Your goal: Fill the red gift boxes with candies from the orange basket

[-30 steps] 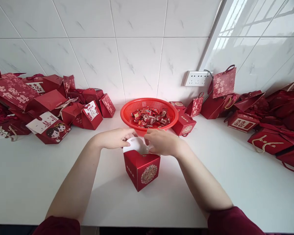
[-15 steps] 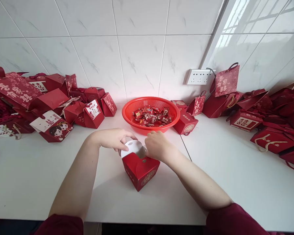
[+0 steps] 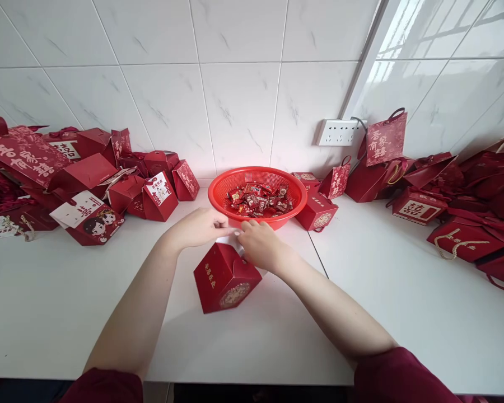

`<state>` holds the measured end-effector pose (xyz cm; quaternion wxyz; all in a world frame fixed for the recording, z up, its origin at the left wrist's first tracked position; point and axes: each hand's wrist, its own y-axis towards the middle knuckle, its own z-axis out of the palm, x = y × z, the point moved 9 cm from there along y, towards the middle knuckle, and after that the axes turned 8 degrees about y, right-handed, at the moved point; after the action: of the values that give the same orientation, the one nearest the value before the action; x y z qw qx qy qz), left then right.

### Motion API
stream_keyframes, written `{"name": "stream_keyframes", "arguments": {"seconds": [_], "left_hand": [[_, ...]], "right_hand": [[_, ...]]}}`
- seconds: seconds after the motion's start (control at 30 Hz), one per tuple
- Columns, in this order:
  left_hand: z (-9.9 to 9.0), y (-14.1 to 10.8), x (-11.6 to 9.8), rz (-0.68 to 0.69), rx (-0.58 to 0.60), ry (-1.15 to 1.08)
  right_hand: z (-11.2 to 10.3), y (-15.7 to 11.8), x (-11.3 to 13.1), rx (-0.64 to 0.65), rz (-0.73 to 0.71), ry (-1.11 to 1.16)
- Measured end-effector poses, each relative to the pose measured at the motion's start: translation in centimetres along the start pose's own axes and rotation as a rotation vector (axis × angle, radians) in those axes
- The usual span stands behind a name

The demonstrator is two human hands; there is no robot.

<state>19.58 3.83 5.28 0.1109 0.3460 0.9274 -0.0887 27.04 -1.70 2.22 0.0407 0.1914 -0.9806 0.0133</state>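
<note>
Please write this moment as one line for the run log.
left hand: at white flap | right hand: at white flap | red box: tilted | red basket: wrapped sweets

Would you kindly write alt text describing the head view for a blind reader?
A person's left hand and right hand are at the top of a red box on a white table, before a red basket of wrapped sweets; more red boxes lie on both sides.

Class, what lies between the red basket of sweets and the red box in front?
The left hand and right hand reach in there, fingers close together, between basket and box; the head view shows this.
</note>
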Motion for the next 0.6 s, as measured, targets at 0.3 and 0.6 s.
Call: {"name": "stream_keyframes", "arguments": {"seconds": [0.3,0.6], "left_hand": [[1.5,-0.9,1.4,-0.154,0.18,-0.416],[5.3,-0.3,2.3,-0.202,0.518,-0.373]], "right_hand": [[-1.7,-1.2,-3.0,0.056,0.218,0.021],[1.0,-0.8,-4.1,0.234,0.25,0.024]]}}
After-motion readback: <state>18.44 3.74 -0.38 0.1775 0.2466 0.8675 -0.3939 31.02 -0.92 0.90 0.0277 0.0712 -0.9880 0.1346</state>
